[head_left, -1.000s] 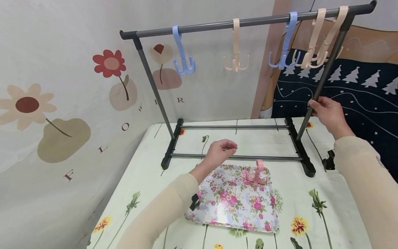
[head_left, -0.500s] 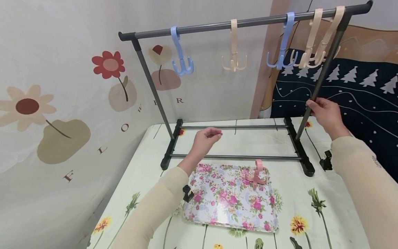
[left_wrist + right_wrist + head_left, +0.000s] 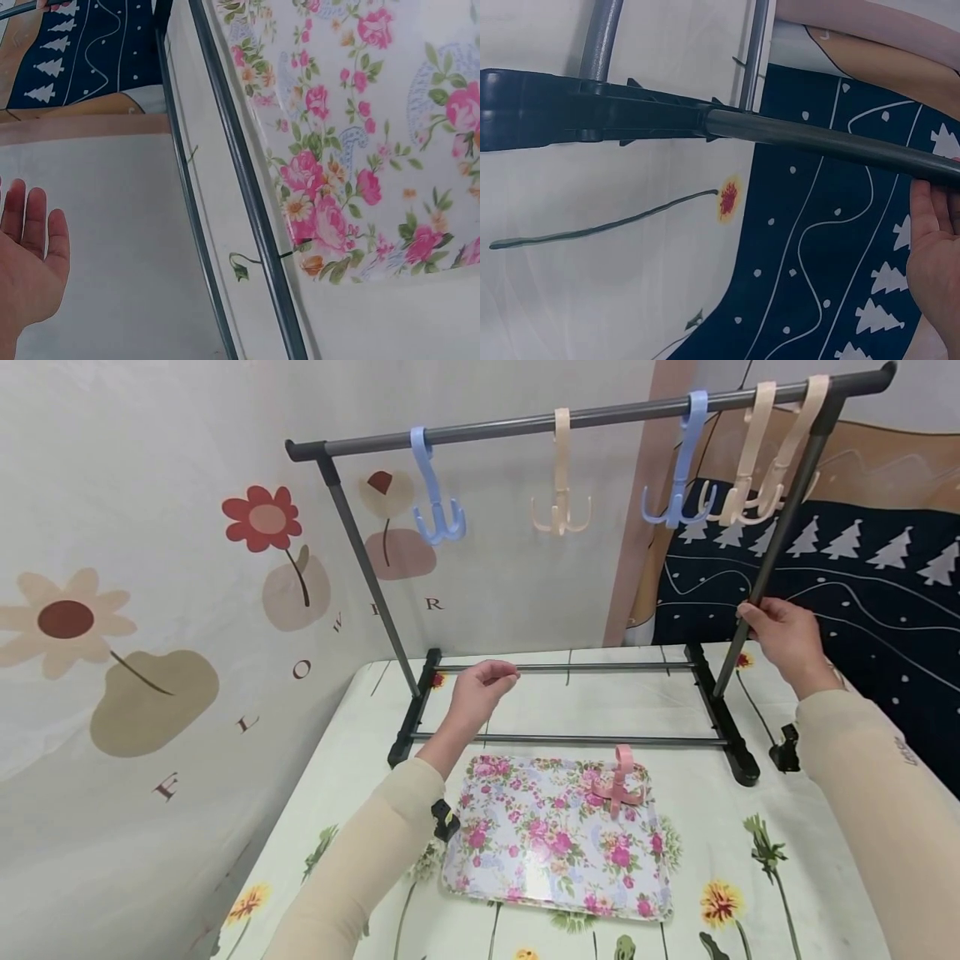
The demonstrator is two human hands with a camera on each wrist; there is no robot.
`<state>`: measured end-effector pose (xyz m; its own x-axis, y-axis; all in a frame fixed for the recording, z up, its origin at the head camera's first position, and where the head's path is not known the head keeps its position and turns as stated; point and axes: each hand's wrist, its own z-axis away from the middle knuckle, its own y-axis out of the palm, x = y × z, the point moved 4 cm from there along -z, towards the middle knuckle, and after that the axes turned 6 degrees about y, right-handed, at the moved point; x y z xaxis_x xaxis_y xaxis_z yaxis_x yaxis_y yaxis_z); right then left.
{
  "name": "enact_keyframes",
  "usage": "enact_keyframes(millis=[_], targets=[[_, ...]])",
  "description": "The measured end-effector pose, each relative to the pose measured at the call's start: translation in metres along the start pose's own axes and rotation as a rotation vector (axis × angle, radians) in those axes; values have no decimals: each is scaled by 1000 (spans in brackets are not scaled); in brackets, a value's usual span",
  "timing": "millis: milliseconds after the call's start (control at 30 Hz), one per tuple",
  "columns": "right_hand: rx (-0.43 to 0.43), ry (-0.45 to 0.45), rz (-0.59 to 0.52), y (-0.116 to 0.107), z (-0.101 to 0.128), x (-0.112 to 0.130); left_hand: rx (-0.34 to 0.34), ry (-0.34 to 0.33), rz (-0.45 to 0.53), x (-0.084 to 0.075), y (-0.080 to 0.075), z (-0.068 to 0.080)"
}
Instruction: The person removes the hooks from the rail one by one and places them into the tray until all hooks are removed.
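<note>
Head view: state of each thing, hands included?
Rack: upright on the table, right post gripped.
Blue hooks: two, hanging on the top bar.
Beige hooks: three, hanging on the top bar.
Pink hook: lying on the tray.
Tray: flat on the table.
Left hand: loosely curled above the lower bars, holding nothing.
Right hand: grips the rack's right post.

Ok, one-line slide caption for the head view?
Right hand grips the rack's upright pole; left hand hovers above the floral tray holding one pink hook.
</note>
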<state>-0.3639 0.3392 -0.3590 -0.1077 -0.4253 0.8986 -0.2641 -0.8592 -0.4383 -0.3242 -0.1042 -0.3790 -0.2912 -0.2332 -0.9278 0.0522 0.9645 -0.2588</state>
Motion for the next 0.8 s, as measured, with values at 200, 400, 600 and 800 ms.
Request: enact_keyframes(millis=[200, 400, 600, 800], targets=[[-9, -5, 3, 1, 0, 0, -48, 9, 9, -8, -10, -6], [-30, -24, -26, 3, 0, 0, -103, 40, 9, -18, -24, -12], [-29, -17, -40, 4, 0, -1, -178, 82, 16, -25, -41, -18], [-32, -1, -33, 4, 0, -3, -217, 92, 30, -36, -53, -24]])
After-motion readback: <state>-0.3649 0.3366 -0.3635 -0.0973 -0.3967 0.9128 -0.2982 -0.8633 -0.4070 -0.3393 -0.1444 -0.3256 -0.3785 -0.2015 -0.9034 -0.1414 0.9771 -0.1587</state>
